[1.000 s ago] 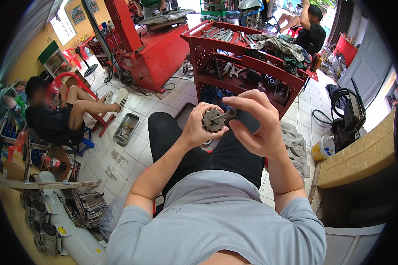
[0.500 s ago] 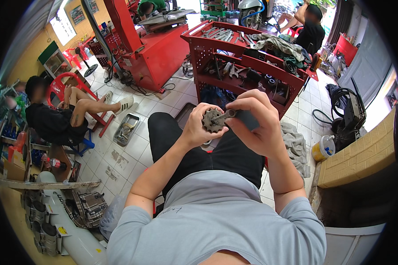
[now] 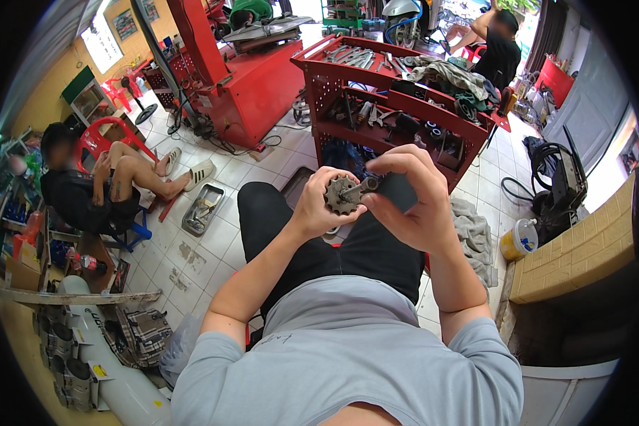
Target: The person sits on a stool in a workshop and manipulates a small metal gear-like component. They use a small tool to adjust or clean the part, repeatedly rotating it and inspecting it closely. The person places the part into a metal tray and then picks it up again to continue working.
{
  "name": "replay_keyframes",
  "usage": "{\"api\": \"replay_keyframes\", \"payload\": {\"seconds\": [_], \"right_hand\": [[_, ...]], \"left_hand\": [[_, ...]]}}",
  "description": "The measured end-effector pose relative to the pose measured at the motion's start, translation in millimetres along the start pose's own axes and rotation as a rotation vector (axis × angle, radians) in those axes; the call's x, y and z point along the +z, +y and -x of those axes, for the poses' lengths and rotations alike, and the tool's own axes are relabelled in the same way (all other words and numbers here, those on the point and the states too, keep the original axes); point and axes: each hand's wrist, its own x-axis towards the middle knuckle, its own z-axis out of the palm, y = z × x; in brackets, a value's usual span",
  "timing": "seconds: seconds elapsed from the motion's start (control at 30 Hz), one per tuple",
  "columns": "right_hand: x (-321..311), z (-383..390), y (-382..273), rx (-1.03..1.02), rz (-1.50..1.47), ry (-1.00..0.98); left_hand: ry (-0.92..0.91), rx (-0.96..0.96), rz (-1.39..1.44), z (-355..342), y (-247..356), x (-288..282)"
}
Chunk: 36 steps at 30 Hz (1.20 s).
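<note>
Above my lap, my left hand (image 3: pixel 309 207) is closed around a round, toothed metal part like a small gear (image 3: pixel 338 204), its face turned up. A short metal lever (image 3: pixel 362 187) with a ringed end lies across the gear's centre and points to the right. The thumb and forefinger of my right hand (image 3: pixel 424 209) curl round the lever's ringed end, one on each side. Whether both fingertips press on it is hard to make out. The underside of the gear is hidden by my left fingers.
Ahead stands a red tool trolley (image 3: pixel 397 74) with wrenches and rags. A metal tray (image 3: pixel 204 209) with parts lies on the floor at the left, near a seated person (image 3: pixel 74 177). To the right are a grey cloth (image 3: pixel 470 234) and a yellow-and-white bucket (image 3: pixel 518 239).
My hands and the gear have stayed almost in place; the right forefinger has shifted slightly at the lever's end. The seated person at the left has moved their hands and legs a little.
</note>
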Motion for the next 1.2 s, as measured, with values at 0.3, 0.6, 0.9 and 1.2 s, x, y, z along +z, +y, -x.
{"api": "replay_keyframes", "payload": {"seconds": [0.3,0.6,0.9,1.2], "right_hand": [[-0.6,1.4,1.1,0.009,0.019,-0.018],[-1.2,0.3,2.4,-0.028,0.045,-0.024],[-3.1,1.1,3.0,-0.037,0.056,-0.065],[-1.7,-1.4,-1.3,-0.028,0.053,-0.039]], "left_hand": [[-0.071,0.026,-0.101,0.8,-3.2,-3.5],[-0.068,-0.01,-0.07,0.7,0.1,-3.7],[-0.063,-0.001,-0.067,0.7,0.4,-2.4],[-0.01,-0.075,0.051,0.2,7.8,-0.9]]}}
